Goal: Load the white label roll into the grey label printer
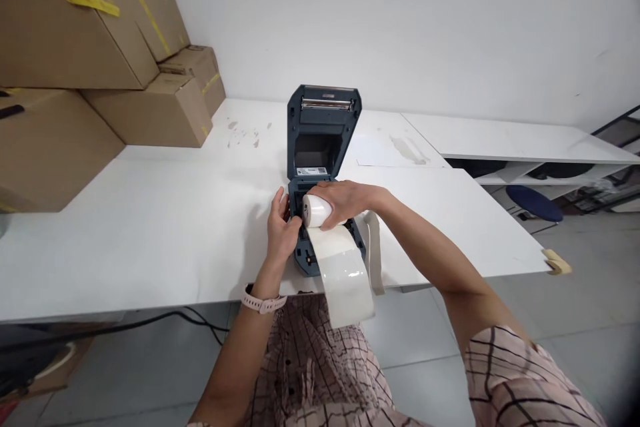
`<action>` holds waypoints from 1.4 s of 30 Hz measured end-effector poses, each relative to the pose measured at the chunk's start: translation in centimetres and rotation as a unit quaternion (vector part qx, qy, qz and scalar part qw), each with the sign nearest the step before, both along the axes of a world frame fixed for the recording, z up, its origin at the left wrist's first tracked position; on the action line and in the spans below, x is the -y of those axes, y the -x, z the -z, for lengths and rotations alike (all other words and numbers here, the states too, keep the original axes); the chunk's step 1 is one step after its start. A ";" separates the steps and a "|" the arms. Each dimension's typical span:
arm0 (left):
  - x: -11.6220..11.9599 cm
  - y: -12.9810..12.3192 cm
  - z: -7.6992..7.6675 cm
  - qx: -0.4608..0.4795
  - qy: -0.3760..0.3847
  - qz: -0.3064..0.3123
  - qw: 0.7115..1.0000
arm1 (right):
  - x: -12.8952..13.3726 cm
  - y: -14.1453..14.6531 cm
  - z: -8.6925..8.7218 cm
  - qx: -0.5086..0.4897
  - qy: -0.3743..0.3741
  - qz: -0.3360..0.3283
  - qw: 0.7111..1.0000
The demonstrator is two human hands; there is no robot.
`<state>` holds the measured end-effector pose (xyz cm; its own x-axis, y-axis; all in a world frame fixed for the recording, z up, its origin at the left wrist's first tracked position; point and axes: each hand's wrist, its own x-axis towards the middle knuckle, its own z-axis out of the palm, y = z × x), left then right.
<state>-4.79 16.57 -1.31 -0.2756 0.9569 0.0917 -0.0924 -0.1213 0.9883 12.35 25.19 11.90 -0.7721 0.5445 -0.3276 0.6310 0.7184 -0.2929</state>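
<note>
A dark grey label printer (325, 127) stands on the white table with its lid raised. My right hand (345, 199) is wrapped over a white label roll (316, 211) inside the printer's bay. From the roll a strip of labels (347, 280) hangs forward over the printer's front and past the table edge. My left hand (283, 227) is at the printer's left side, its thumb at the inner rim near the roll's end and its fingers apart along the outer wall. Another pale paper strip (374, 252) curls beside the printer's right side.
Taped cardboard boxes (100, 40) are stacked at the left of the white table (165, 233). A white sheet (383, 152) lies behind the printer to the right. Beyond are a shelf unit (530, 140) and a blue stool (534, 203). A black cable (150, 317) runs below the front edge.
</note>
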 end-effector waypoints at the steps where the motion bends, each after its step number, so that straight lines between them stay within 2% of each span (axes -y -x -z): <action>1: 0.0 0.0 0.1 -0.001 -0.001 0.001 1.000 | -0.3 0.2 0.2 0.006 0.007 -0.002 1.000; 4: -0.1 0.0 0.1 -0.004 -0.003 0.002 1.000 | -0.6 0.4 1.2 -0.013 0.015 -0.028 0.999; 6: -0.1 -0.1 0.1 -0.001 -0.006 0.003 1.000 | 0.5 -0.2 2.1 -0.050 -0.033 -0.039 0.997; 9: 0.0 -0.1 0.0 0.005 -0.019 -0.002 1.000 | 4.9 -1.8 3.5 -0.111 -0.128 -0.027 0.985; 14: 0.2 -0.2 -0.6 0.008 -0.012 -0.004 1.000 | 13.5 -4.1 6.2 -0.152 -0.158 0.015 0.976; 18: 0.4 -0.2 -1.5 0.018 -0.007 0.000 1.000 | 16.2 -3.7 8.0 -0.174 -0.165 0.076 0.968; 28: 0.5 -0.3 -1.6 0.015 -0.007 0.004 1.000 | 16.6 -2.7 8.9 -0.188 -0.154 0.118 0.963; 34: 0.8 0.3 -1.7 0.041 0.018 0.050 0.998 | 16.7 -2.2 8.9 -0.196 -0.136 0.122 0.963; 36: 1.9 0.2 -2.0 0.031 0.040 0.061 0.997 | 16.8 -2.6 8.2 -0.210 -0.109 0.130 0.963; 39: 5.0 -0.7 -2.5 -0.014 0.090 0.067 0.994 | 15.8 -4.6 5.8 -0.275 0.002 0.100 0.956; 41: 7.2 -1.4 -2.7 -0.024 0.108 0.076 0.991 | 13.5 -6.2 3.5 -0.362 0.052 0.120 0.923; 42: 8.2 -1.8 -2.7 -0.017 0.110 0.080 0.991 | 11.6 -6.7 2.2 -0.416 0.036 0.166 0.893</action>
<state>-3.01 8.36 1.41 -0.1195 0.9858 -0.1180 -0.0585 0.1117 0.9920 19.05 13.59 9.70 -0.5654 0.7888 0.2411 0.3472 0.4927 -0.7979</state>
